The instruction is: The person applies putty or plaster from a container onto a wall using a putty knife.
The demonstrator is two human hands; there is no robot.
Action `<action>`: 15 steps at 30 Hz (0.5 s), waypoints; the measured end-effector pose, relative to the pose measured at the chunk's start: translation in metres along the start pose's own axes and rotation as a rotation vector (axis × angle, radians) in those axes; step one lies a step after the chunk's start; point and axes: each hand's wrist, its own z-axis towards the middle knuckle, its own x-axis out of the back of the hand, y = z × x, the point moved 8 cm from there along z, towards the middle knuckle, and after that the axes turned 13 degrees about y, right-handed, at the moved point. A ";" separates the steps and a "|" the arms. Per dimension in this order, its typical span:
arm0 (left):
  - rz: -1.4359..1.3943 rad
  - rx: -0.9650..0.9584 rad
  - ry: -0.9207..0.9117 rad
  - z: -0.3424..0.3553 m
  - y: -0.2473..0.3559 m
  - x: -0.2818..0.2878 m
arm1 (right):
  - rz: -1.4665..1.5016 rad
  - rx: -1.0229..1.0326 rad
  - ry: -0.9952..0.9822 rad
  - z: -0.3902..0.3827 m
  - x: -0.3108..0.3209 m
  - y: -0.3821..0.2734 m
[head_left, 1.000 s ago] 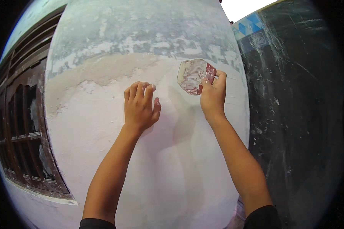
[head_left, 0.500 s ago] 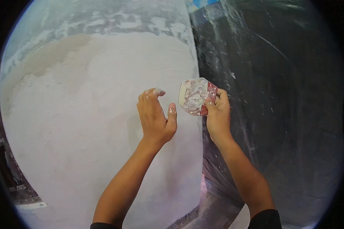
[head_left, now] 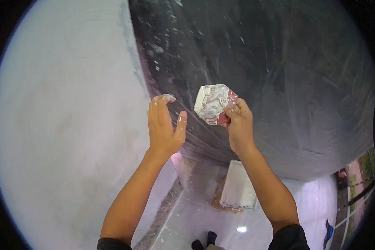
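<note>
Between the fingers and thumb of my right hand (head_left: pixel 241 125) is a red flat putty spreader (head_left: pixel 212 105), its face smeared with wet white putty. The spreader is held up, tilted, with its coated end pointing left. My left hand (head_left: pixel 166 125) is raised beside it with nothing in it. Its thumb stands apart from the loosely curved fingers, and white putty sticks to the fingertips. A white coated wall (head_left: pixel 71 116) lies to the left of both hands.
Dark plastic sheeting (head_left: pixel 312 91) hangs behind and right of my hands. On the glossy tiled floor (head_left: pixel 187 216), a white rectangular tub (head_left: pixel 238 187) rests on a brown board. My feet (head_left: pixel 204 240) show at the bottom. A blue and dark object (head_left: pixel 329 231) lies at lower right.
The view has swung right and down, bringing the tub, floor and feet into sight. The wall has shifted left in the picture. Both hands keep nearly the same pose, spreader still held.
</note>
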 end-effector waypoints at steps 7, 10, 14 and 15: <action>-0.155 0.154 -0.125 -0.113 -0.009 -0.072 | -0.105 -0.177 0.152 -0.026 0.116 0.079; -0.194 0.246 -0.138 -0.133 0.002 -0.084 | -0.157 -0.192 0.187 -0.032 0.145 0.084; -0.423 0.333 -0.342 0.026 -0.098 -0.044 | -0.351 -0.183 0.529 -0.020 -0.022 0.021; -0.403 0.352 -0.351 0.035 -0.096 -0.034 | -0.361 -0.191 0.522 -0.024 -0.032 0.010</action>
